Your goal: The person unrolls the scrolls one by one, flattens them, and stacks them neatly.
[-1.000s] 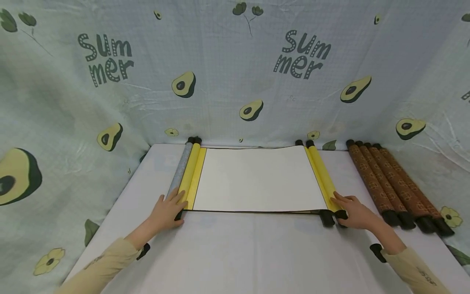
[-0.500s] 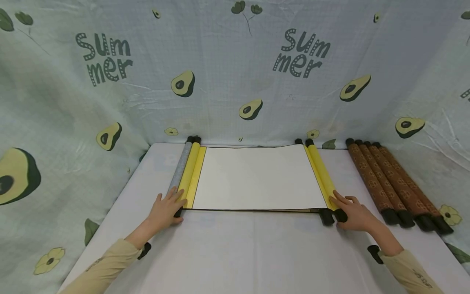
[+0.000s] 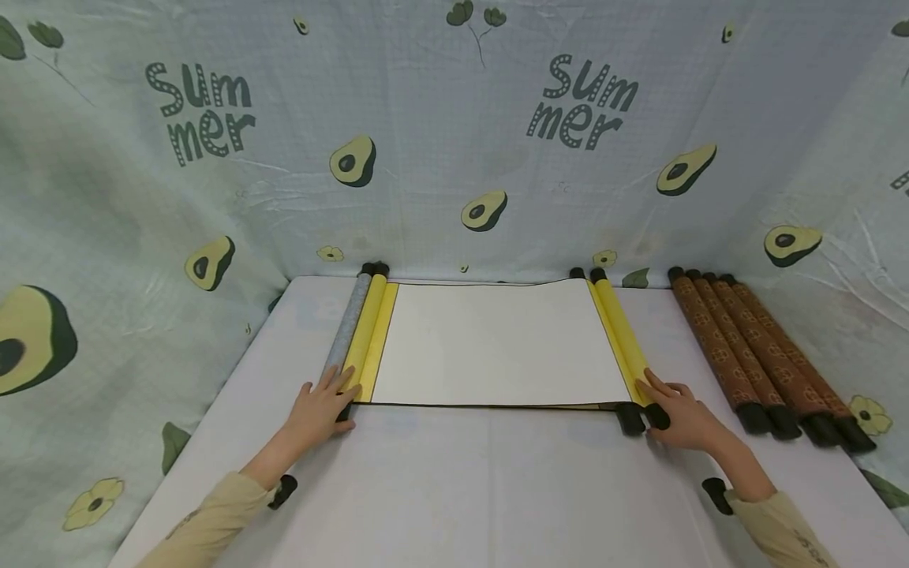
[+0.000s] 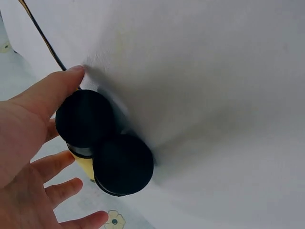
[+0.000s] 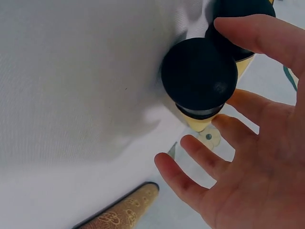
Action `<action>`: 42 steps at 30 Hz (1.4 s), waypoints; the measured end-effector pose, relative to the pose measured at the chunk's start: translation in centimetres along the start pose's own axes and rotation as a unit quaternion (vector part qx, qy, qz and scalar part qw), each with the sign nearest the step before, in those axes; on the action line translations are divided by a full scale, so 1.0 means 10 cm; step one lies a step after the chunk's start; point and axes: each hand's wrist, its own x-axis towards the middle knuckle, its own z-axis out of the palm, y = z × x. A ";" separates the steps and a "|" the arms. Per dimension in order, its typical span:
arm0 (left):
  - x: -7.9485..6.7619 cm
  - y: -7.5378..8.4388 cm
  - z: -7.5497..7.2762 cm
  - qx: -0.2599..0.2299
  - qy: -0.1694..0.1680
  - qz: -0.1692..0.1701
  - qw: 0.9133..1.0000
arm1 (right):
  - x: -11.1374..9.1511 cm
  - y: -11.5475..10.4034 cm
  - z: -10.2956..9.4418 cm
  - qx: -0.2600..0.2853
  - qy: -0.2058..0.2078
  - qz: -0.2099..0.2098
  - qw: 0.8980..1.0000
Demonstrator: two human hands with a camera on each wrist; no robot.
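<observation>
A blank white scroll (image 3: 497, 343) with yellow borders lies partly unrolled on the table, its black-ended rollers at both sides. At its left lie a yellow roll (image 3: 371, 315) and a grey roll (image 3: 348, 319) side by side. My left hand (image 3: 316, 410) rests fingers on the near end of these rolls; in the left wrist view its thumb lies beside a black end cap (image 4: 86, 117). At the right, my right hand (image 3: 682, 418) touches the near end of another yellow roll (image 3: 619, 327). Its thumb reaches over the black caps (image 5: 199, 74), the other fingers spread.
Several brown patterned rolls (image 3: 770, 355) with black ends lie side by side on the right of the white table (image 3: 454, 489). A curtain (image 3: 426, 102) printed with avocados hangs behind and at the sides. Small black objects (image 3: 282, 491) sit by the sleeve cuffs.
The head view has shifted very slightly. Both hands stay at the scroll's near corners, and the scroll looks the same; the forearms have moved inward a little.
</observation>
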 end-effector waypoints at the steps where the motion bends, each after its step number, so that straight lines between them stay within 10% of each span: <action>1: -0.01 0.01 0.01 -0.001 0.008 0.000 1.000 | -0.01 0.00 0.00 0.001 0.000 0.002 1.000; 24: -0.02 0.41 -0.10 -0.050 0.068 -0.025 0.996 | -0.16 0.02 -0.05 0.026 0.080 0.020 0.996; 42: 0.14 0.72 -0.10 -0.170 0.144 0.076 0.972 | -0.13 0.29 -0.12 0.025 0.123 0.087 0.988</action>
